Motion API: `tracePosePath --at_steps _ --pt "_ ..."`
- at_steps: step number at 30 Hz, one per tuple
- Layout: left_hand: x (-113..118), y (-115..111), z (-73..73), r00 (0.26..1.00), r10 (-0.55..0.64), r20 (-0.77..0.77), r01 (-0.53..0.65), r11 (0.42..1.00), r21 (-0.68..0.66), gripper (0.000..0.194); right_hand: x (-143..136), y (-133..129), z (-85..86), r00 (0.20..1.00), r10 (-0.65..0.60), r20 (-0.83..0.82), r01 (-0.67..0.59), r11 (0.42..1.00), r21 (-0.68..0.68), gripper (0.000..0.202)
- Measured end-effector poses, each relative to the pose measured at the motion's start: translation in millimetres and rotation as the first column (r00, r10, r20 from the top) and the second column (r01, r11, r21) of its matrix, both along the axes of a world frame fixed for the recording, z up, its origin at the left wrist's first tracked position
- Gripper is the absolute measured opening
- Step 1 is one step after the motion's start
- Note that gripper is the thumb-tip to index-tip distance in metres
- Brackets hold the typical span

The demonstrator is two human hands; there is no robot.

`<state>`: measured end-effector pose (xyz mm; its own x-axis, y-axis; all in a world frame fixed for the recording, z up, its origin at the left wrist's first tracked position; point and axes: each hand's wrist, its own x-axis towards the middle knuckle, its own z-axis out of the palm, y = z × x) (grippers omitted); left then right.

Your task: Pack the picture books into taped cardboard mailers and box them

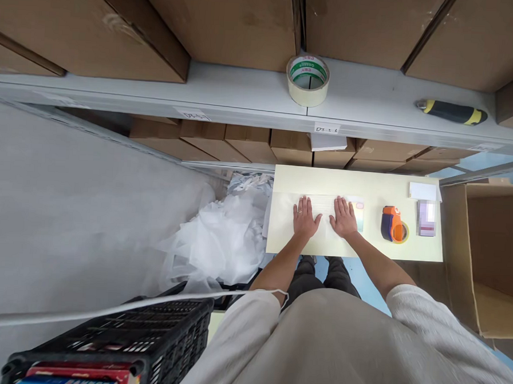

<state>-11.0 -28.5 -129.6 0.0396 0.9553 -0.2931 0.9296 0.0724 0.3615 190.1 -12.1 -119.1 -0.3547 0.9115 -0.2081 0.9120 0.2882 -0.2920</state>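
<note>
Both of my hands lie flat, palms down, on a pale yellow table. My left hand [305,218] has its fingers spread and a ring on one finger; it presses on a thin, whitish, see-through sheet [320,202]. A short way to the right, my right hand [344,217] rests with its fingers apart beside a flat item with a coloured print [359,214]. Neither hand grips anything. Farther right on the table [291,179] stands an orange and dark blue tape dispenser [393,224].
White papers [423,191] and a purple packet [426,218] lie at the table's right end. A tape roll [307,81] and a cutter [452,112] sit on the shelf. White plastic [220,236], a black crate [180,331] and an open carton [463,254] flank me.
</note>
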Motion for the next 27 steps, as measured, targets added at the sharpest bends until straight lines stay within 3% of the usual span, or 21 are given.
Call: tracePosePath --at_steps 5,10,12,17,27 --pt "-5.0 8.7 1.4 0.999 -0.039 -0.005 0.039 0.999 -0.004 0.085 -6.3 7.9 4.0 0.999 -0.037 0.001 0.037 0.999 -0.033 0.076" --pt "2.4 30.0 -0.7 0.968 -0.245 0.058 0.241 0.968 0.072 0.069 -5.6 25.8 2.7 0.998 -0.011 -0.054 0.009 1.000 -0.029 0.068" --pt "7.0 36.0 -3.3 0.957 -0.279 0.082 0.271 0.958 0.097 0.068 -3.3 29.4 -0.8 0.998 0.026 -0.063 -0.028 0.999 -0.034 0.068" --pt "9.8 34.5 -9.4 0.955 -0.284 0.087 0.273 0.954 0.121 0.070 0.3 26.8 -7.7 0.996 0.047 -0.073 -0.049 0.999 -0.023 0.070" --pt "18.9 22.5 -4.7 0.992 -0.124 0.017 0.122 0.989 0.088 0.067 -4.6 21.8 -5.8 0.997 0.011 -0.081 -0.012 1.000 -0.010 0.072"
